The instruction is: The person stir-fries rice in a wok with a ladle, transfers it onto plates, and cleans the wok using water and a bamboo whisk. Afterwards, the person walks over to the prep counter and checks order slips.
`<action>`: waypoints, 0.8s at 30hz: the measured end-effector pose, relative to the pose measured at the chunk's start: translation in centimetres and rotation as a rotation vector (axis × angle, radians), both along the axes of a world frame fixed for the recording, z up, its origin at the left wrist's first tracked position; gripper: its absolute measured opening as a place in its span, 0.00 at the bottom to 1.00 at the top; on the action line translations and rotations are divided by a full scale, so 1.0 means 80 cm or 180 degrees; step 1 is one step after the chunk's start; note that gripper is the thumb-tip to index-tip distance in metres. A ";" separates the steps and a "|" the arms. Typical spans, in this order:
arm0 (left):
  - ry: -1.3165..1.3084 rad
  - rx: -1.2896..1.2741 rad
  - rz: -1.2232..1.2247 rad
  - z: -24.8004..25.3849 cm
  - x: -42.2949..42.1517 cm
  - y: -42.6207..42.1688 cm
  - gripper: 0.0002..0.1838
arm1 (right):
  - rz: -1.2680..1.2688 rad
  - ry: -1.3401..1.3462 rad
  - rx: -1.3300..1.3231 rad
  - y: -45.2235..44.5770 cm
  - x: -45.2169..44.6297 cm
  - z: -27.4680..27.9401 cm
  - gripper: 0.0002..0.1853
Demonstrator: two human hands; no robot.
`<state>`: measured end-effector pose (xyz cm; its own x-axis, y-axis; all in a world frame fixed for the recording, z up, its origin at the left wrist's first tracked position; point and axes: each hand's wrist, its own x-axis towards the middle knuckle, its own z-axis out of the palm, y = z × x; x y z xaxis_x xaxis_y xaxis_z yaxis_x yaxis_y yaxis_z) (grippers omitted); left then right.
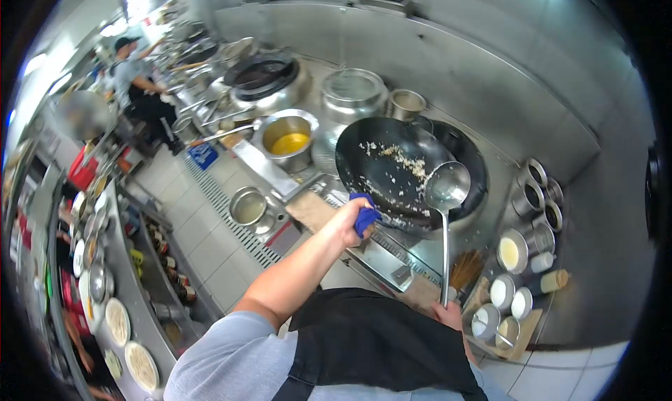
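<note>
My left hand (348, 224) is closed around a folded blue cloth (366, 217) at the near rim of a large black wok (360, 143), gripping the wok through it. The wok is tilted, and bits of white and browned food, perhaps rice, cling to its inside. In my right hand (449, 315) is the end of a long-handled steel ladle (448, 185). The ladle's bowl hangs over the right side of the wok. Another dark wok (470, 152) shows partly behind the first one.
To the right, steel containers (512, 251) of seasonings and liquids stand beside a bamboo brush (465, 268). A pot of yellow liquid (288, 140) sits left of the wok. A co-worker (143, 89) stands farther along the stoves. Plates (142, 366) line the left counter.
</note>
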<state>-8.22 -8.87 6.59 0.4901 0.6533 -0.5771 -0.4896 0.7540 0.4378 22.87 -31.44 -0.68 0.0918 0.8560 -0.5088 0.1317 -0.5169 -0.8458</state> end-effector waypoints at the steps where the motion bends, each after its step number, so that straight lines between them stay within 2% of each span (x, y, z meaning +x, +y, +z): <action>1: 0.0132 -0.0015 -0.0045 -0.001 0.019 0.012 0.08 | -0.0147 0.0110 -0.0029 -0.008 0.006 -0.009 0.15; 3: 0.0244 0.0103 -0.0180 0.010 0.045 0.027 0.08 | -0.0377 0.0179 -0.0065 -0.019 0.002 -0.004 0.15; 6: 0.0193 0.0133 -0.0375 -0.031 0.074 0.072 0.09 | -0.0771 0.0446 -0.0378 -0.020 -0.012 0.029 0.16; 9: -0.0054 0.0015 -0.0665 -0.058 0.096 0.100 0.10 | -0.0876 0.0568 -0.0498 -0.008 -0.024 0.046 0.11; 10: -0.0143 -0.0015 -0.0825 -0.067 0.101 0.114 0.10 | -0.0951 0.0076 -0.0566 0.002 -0.028 0.062 0.11; 11: 0.0115 0.0204 -0.0771 -0.088 0.111 0.121 0.13 | -0.0938 -0.0425 -0.0607 0.022 -0.035 0.072 0.12; 12: 0.0448 0.0481 -0.0462 -0.065 0.112 0.102 0.14 | -0.1008 -0.0759 -0.0279 0.037 -0.030 0.062 0.10; 13: -0.0019 0.0239 -0.0972 -0.086 0.103 0.118 0.13 | -0.1004 -0.1050 0.0106 0.048 -0.010 0.042 0.09; 14: -0.0232 0.0277 -0.1026 -0.090 0.097 0.120 0.16 | -0.0816 -0.1811 0.0739 0.066 0.019 0.014 0.07; 15: -0.0032 0.0248 -0.0828 -0.058 0.080 0.105 0.18 | -0.0597 -0.2024 0.0788 0.091 0.019 0.049 0.12; 16: -0.0186 0.0219 -0.0927 -0.064 0.071 0.099 0.20 | -0.0336 -0.2774 0.0714 0.116 0.028 0.069 0.14; 17: -0.0178 0.0431 -0.0990 -0.073 0.055 0.095 0.19 | -0.0206 -0.3151 0.0775 0.135 0.033 0.085 0.14; 19: -0.0120 0.0649 -0.0944 -0.096 0.039 0.067 0.20 | 0.0012 -0.3394 0.0985 0.170 0.020 0.112 0.15; 20: -0.0068 0.0671 -0.0770 -0.093 0.024 0.054 0.20 | 0.0121 -0.3449 0.1092 0.186 0.012 0.123 0.15; 22: 0.0135 0.0739 -0.0981 -0.077 -0.031 0.027 0.18 | 0.0339 -0.3406 0.1390 0.215 -0.009 0.142 0.15; 24: 0.0456 0.0765 -0.0620 -0.103 -0.066 0.007 0.21 | 0.0522 -0.3290 0.1685 0.233 -0.027 0.162 0.16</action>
